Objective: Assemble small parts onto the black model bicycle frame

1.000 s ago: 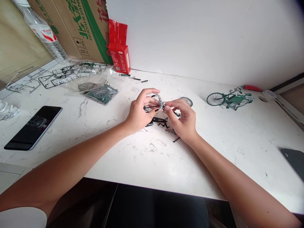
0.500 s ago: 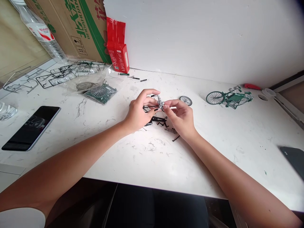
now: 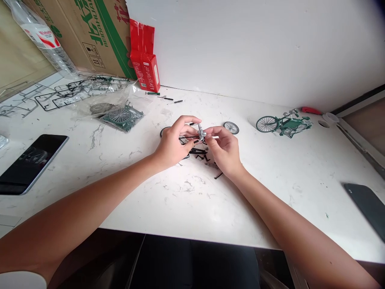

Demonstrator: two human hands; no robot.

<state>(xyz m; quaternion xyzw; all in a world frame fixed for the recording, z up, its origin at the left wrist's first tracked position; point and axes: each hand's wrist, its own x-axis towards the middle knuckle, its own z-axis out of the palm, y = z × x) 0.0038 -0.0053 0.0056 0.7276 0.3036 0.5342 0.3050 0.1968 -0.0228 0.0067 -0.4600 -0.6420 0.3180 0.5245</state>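
Tabletop (image 3: 186, 208) veined white, wall (image 3: 240, 48) white; left hand (image 3: 173, 145), right hand (image 3: 225, 151) on silver part (image 3: 201, 132).

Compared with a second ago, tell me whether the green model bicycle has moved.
No. The green model bicycle stays beside the red tool; the whole view merely shifted.

The fingers (image 3: 190, 119) hide most of the tiny silver part (image 3: 201, 132); the bottle (image 3: 45, 44) is cropped top-left.

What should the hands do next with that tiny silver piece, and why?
Probably a gentle push of the small silver metal part onto the thin black rod: left hand and right hand both pinch them above loose black plastic pieces on the white table.
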